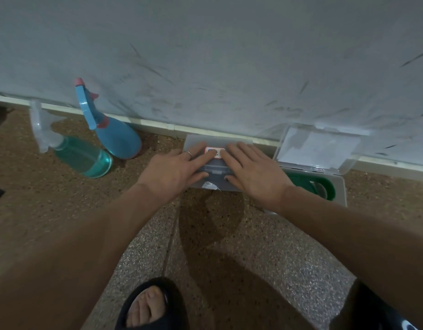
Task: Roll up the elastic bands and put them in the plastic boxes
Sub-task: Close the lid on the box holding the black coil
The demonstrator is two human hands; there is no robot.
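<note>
You've got L hand (172, 171) & R hand (251, 172) flat, fingers straight, pressing shut box (216, 177); contents hidden. Open box (339, 186) just right, green band (325, 184) half-covered.

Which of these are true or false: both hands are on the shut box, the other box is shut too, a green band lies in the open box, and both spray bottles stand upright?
1. Both hands press on the shut box: true; left hand and right hand lie flat on its lid.
2. The other box is shut: false; the open box has its lid raised.
3. A green band lies in the open box: true.
4. Both spray bottles stand upright: false; the blue bottle and the clear bottle both lean.
</note>
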